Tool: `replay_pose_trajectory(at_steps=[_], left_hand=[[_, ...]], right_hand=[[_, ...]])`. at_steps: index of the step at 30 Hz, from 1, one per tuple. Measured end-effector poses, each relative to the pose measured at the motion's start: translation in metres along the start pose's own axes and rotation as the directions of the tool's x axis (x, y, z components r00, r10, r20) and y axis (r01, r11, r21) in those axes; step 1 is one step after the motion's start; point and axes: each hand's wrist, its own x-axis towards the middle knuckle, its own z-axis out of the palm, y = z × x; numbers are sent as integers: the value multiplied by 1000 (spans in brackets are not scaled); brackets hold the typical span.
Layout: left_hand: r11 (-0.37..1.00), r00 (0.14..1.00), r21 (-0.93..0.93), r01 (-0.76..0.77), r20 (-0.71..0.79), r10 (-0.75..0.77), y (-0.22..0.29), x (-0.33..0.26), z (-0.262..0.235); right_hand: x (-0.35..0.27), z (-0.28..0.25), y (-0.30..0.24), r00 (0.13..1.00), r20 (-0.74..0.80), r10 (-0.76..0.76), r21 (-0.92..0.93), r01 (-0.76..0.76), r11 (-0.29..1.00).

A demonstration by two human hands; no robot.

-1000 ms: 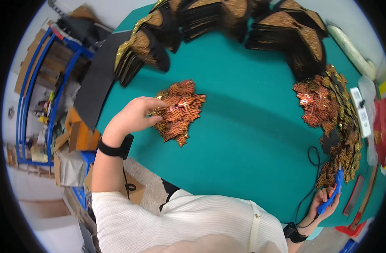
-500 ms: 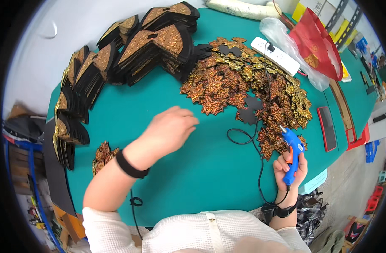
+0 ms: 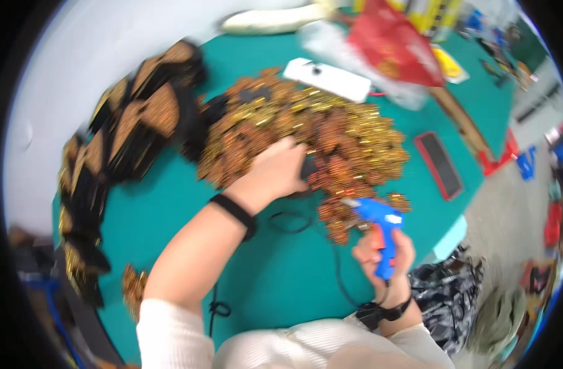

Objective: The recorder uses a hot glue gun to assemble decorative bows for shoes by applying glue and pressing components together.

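My right hand (image 3: 386, 258) is wrapped round the handle of a blue hot glue gun (image 3: 380, 213), its nozzle pointing left over the lower edge of a pile. That pile (image 3: 355, 138) is made of jagged-edged gold, copper and black-patterned flat pieces. My left hand (image 3: 280, 166) reaches onto its near left side. Beside those fingers lies a plain black piece (image 3: 308, 167), partly covered by the hand. Motion blur hides whether the fingers grip it.
Stacks of black-and-gold fan-shaped pieces (image 3: 143, 120) line the table's left side. A small group of patterned pieces (image 3: 134, 289) lies near my left elbow. Beyond the pile are a white power strip (image 3: 327, 80) and a red bag (image 3: 395, 43). A red-edged phone (image 3: 439, 166) lies right.
My left hand has moved from above the bare green table onto the pile, by a black piece. The whole view has shifted and blurred. The right hand still holds the glue gun.
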Motion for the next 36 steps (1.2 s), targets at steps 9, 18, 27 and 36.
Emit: replay_pose_trajectory(at_steps=[9, 18, 27, 36], left_hand=[[959, 928, -260, -112, -373, 7, -35, -24, 5], [952, 869, -253, 172, -417, -268, -39, -186, -73], [536, 492, 134, 833, -621, -610, -70, -459, -59], [661, 641, -122, 741, -166, -749, -57, -441, -35]], right_hand=[[-1, -10, 19, 998, 25, 49, -2, -49, 999], [3, -16, 3, 975, -20, 223, 99, -220, 970], [12, -9, -1, 981, 190, 37, -74, -23, 997], [3, -5, 4, 999, 21, 32, -78, -30, 997]])
